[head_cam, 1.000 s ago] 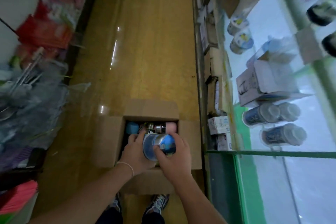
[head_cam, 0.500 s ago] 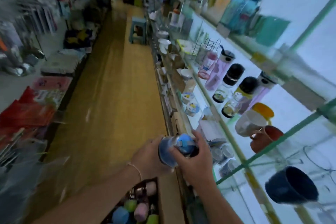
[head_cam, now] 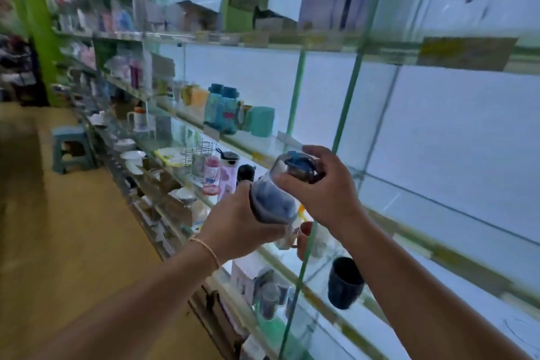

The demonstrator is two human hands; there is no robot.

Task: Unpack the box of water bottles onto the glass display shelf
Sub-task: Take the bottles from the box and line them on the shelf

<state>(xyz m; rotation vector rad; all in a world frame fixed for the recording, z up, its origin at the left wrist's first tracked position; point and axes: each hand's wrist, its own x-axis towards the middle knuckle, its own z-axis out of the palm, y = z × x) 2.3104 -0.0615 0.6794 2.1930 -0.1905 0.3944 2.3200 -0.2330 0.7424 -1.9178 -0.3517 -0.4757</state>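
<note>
A water bottle (head_cam: pixel 273 202) with a dark blue body and a blue lid is held tilted in mid-air in front of the glass display shelf (head_cam: pixel 409 231). My left hand (head_cam: pixel 242 225) grips its lower body from the left. My right hand (head_cam: pixel 324 187) curls round its lid end from the right. The shelf level right behind the bottle shows bare glass against a lit white back panel. The box is out of view.
Teal bottles (head_cam: pixel 222 111) and a teal cup (head_cam: pixel 261 121) stand on the shelf to the left. Pink bottles (head_cam: pixel 226 174) sit one level lower. A red mug (head_cam: pixel 305 240) and a dark cup (head_cam: pixel 344 282) are below my hands. A stool (head_cam: pixel 71 147) stands in the aisle.
Both hands lifted the bottle out of the box on the floor and raised it to shelf height. My view swung up from the floor to the shelves.
</note>
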